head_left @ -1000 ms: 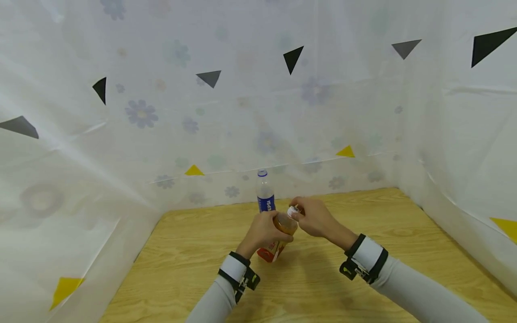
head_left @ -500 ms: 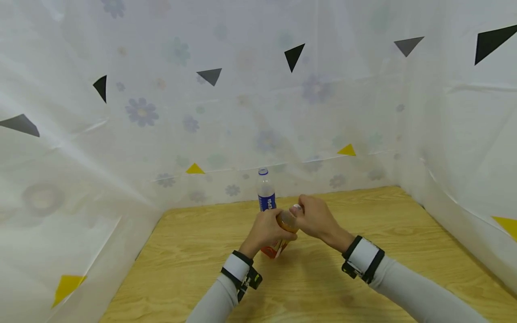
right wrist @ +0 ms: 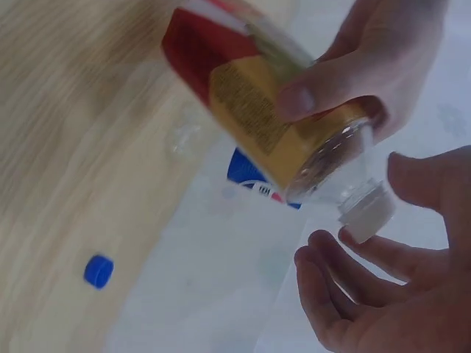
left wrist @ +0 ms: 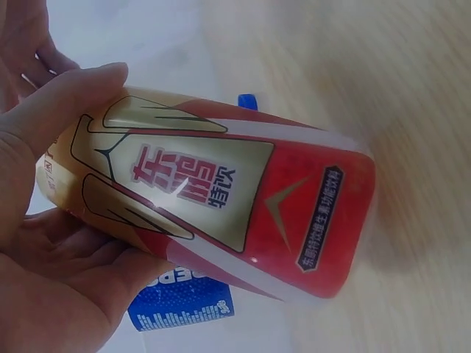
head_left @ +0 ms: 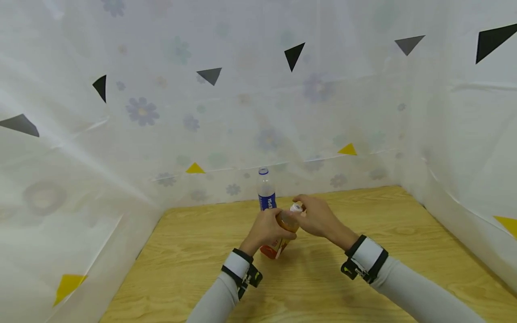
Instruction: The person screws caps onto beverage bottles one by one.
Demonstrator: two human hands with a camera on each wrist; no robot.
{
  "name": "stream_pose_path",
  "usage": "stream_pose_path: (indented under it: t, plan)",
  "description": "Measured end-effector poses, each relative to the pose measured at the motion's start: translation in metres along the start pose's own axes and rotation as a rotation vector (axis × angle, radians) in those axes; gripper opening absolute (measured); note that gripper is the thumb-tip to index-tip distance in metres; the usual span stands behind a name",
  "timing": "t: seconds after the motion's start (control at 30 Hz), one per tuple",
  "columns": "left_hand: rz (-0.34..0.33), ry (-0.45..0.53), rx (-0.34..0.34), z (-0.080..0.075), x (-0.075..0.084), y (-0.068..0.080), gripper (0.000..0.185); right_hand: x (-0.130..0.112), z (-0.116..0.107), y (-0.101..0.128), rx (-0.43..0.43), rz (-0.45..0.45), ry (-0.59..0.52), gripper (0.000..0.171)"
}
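Head view: left hand [head_left: 267, 227] is gripping the tilted drink bottle [head_left: 278, 237] mid-body above the table [head_left: 323, 287]. At 2 o'clock, right hand [head_left: 317, 215] is loosely cupping its white cap [head_left: 296, 207]. Likely light, smooth; label gives grip. Beyond, blue-labelled bottle [head_left: 265, 190] is standing.

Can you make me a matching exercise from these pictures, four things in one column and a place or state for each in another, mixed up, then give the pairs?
Things:
1. red-labelled drink bottle
2. white cap
3. blue-labelled bottle
4. loose blue cap

Places or states:
A. lies alone on the wooden table
B. stands upright at the back by the curtain
C. tilted, gripped round the body by the left hand
D. on the tilted bottle's neck, by the fingers of the right hand

Pairs: 1-C, 2-D, 3-B, 4-A
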State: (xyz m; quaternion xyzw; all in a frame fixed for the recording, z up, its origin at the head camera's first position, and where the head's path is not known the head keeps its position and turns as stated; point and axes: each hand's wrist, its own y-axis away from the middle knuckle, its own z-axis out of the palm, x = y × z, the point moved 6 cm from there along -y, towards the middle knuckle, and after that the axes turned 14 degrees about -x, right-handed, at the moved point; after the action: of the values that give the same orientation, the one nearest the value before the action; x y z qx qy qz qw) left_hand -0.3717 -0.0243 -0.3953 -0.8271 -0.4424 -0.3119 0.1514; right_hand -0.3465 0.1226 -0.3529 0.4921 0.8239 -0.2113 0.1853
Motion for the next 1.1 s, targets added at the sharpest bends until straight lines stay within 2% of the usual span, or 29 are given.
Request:
stream_pose_path:
  t: [0.23, 0.4, 0.53, 0.63, 0.8, 0.87, 1.0, 1.1]
  plan:
    - [-0.006, -0.008, -0.012, -0.004, -0.001, -0.001, 0.062, -0.008, -0.004, 0.001, -0.022, -0.013, -0.04, 0.024]
    - [-0.013, -0.011, -0.015, -0.003, -0.001, 0.0, 0.062, -0.011, -0.005, 0.001, 0.018, -0.037, -0.043, 0.016]
    - [-0.01, -0.014, -0.004, -0.001, 0.0, 0.001, 0.062, -0.008, -0.003, 0.0, 0.056, -0.019, -0.077, 0.007]
    - [0.004, -0.019, 0.007, 0.002, 0.002, 0.001, 0.059, -0.002, -0.001, 0.001, 0.086, 0.01, -0.076, 0.022]
    - [0.026, -0.038, 0.017, 0.005, 0.006, 0.001, 0.055, 0.002, -0.002, 0.003, 0.129, -0.002, -0.005, 0.042]
    - [0.023, -0.04, 0.013, 0.005, 0.006, 0.001, 0.056, 0.001, -0.002, 0.004, 0.107, 0.0, 0.008, 0.04]
    - [-0.005, -0.032, -0.005, 0.003, 0.0, 0.001, 0.059, -0.005, 0.001, 0.004, -0.008, 0.025, -0.007, 0.03]
    - [-0.014, -0.023, -0.018, 0.0, -0.003, 0.001, 0.059, -0.011, 0.001, 0.004, -0.057, 0.019, -0.022, 0.031]
